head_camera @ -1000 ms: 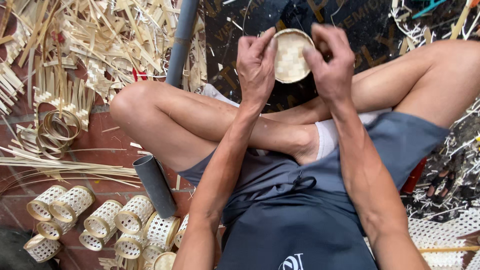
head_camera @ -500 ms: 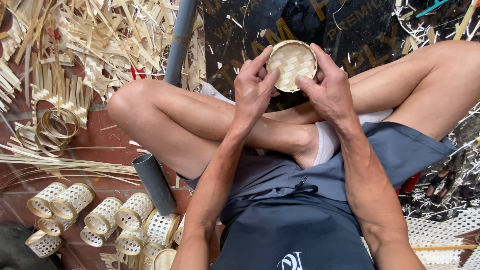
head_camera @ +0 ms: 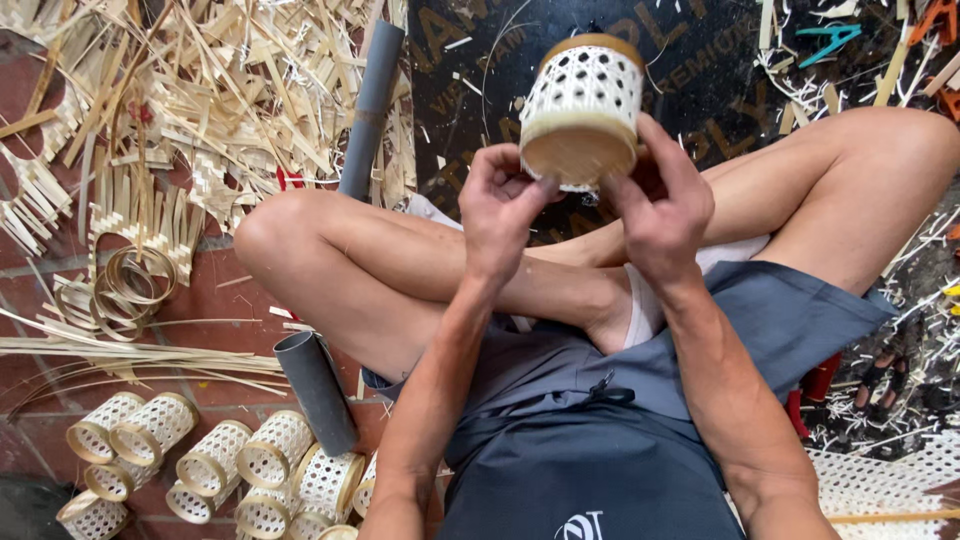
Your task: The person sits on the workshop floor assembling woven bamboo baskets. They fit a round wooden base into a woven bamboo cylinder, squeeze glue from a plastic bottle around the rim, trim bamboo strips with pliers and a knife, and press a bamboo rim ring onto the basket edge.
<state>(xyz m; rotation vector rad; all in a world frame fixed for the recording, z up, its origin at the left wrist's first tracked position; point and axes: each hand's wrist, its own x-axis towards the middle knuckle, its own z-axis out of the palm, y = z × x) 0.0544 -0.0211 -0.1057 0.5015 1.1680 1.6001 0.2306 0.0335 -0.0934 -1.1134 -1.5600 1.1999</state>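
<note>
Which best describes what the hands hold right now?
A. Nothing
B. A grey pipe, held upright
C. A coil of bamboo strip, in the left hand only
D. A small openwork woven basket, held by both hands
D: the left hand and right hand both grip the lower rim of the white woven basket, raised above the crossed legs.

Basket-weaving workshop floor: bamboo strips (head_camera: 200, 90), woven baskets (head_camera: 210, 465).

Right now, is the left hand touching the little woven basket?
Touching. The head view shows the left hand with its fingertips pressed against the rim of the woven basket, while the right hand grips the opposite side.
</note>
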